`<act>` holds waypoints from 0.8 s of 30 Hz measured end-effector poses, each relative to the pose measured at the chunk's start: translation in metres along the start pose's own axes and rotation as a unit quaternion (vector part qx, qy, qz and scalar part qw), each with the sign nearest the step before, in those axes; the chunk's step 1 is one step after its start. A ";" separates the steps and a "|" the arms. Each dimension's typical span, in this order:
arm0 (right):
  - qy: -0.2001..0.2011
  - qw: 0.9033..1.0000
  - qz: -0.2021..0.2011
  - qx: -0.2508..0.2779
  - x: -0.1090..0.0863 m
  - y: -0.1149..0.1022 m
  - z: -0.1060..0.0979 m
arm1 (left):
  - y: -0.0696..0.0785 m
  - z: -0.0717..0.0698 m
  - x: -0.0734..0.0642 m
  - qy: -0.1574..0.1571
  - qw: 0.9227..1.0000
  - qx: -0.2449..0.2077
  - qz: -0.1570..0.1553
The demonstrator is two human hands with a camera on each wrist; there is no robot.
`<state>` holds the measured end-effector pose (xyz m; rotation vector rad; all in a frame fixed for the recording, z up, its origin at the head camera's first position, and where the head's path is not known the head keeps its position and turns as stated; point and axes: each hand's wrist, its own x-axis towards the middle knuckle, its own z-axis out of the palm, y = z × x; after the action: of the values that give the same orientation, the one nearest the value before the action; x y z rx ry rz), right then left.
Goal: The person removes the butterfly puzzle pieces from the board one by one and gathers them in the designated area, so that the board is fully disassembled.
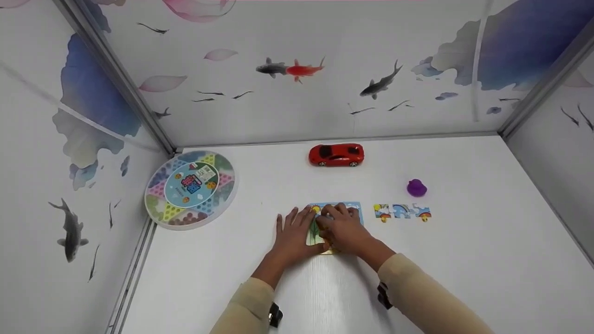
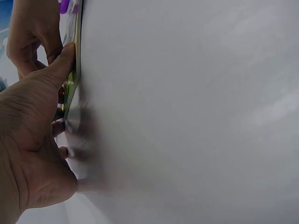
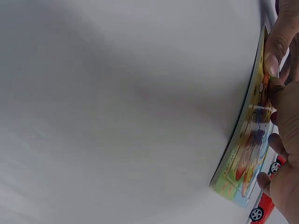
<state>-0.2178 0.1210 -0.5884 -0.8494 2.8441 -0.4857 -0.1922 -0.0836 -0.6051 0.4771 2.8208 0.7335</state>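
A small picture jigsaw puzzle [image 1: 313, 239] with a blue top edge lies flat on the white table, partly hidden under both hands. My left hand [image 1: 295, 237] lies over its left side, fingers spread and fairly straight, the thumb pressing on the near edge. On the puzzle's upper right part rests my right hand [image 1: 345, 228] with bent fingers. In the right wrist view its fingertips touch the printed puzzle surface [image 3: 247, 154]; whether they pinch a piece is hidden. Just right of the puzzle lie several loose puzzle pieces [image 1: 401, 211], printed with rainbow and sky.
A red toy car [image 1: 336, 155] stands near the back wall. The purple rubber duck [image 1: 416, 188] sits behind the loose pieces. At the back left, a round Chinese checkers box [image 1: 222, 204] leans against the side wall. Printed panels enclose the table [image 1: 464, 278] on three sides.
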 end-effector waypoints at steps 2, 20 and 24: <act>-0.001 1.000 0.004 -0.002 0.002 -0.002 -0.001 | 0.000 -0.001 0.000 0.000 1.000 -0.001 -0.002; 0.003 0.999 0.028 0.031 0.010 -0.008 -0.001 | 0.001 -0.001 0.003 -0.005 1.000 -0.006 -0.010; 0.014 0.999 0.018 0.037 0.010 -0.008 0.001 | 0.001 -0.001 0.003 -0.003 1.000 -0.005 -0.007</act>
<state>-0.2217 0.1094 -0.5869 -0.7826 2.8422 -0.5974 -0.1948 -0.0824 -0.6036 0.4572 2.8103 0.7427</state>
